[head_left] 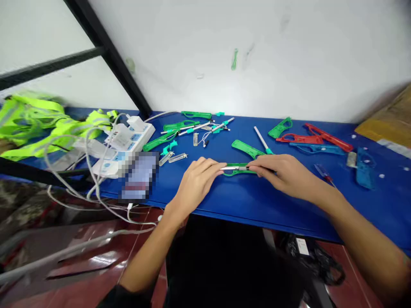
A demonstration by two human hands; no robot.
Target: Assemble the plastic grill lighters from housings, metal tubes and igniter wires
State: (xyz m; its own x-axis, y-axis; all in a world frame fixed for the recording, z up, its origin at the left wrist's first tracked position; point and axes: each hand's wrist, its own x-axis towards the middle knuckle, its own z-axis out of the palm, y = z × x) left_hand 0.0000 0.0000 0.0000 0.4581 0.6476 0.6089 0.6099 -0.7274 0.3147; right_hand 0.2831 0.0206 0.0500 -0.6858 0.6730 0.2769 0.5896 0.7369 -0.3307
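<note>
My left hand (199, 179) and right hand (282, 173) both pinch one green shell (239, 173), tube (231, 168) seemingly seated; other shells (247, 149) lie unassembled behind.

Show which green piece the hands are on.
The green piece nearest the front edge of the table, with a silver tube lying on it: the left hand touches one end, the right hand covers the other. The rest lie farther back, untouched.
</note>
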